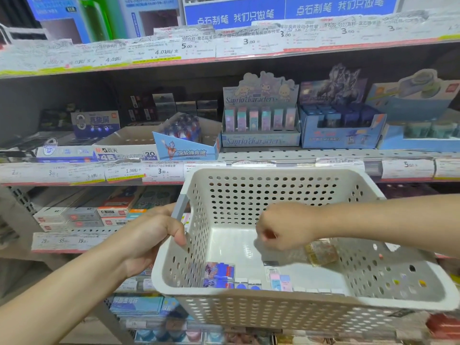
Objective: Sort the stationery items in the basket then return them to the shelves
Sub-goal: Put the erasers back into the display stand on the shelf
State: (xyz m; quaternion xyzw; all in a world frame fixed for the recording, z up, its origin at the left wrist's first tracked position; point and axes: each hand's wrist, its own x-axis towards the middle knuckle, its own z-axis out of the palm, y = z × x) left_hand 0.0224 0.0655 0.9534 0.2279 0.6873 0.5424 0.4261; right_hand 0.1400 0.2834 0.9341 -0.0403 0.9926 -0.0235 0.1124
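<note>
White perforated plastic forms the basket, which is gripped at its left rim by the left hand and held before the shelves. The right hand is lowered inside, fingers curled; whether anything is pinched cannot be told. The picking step is judged to be in hand. A blue-and-red eraser pack lies by the near wall, its long axis running roughly away from the viewer; pastel erasers lie just beside it to the right, and a gold-toned packet (blurred) lies under the right wrist, tilted. Next, one item is to be lifted and matched to its display box, likely the Sanrio display.
</note>
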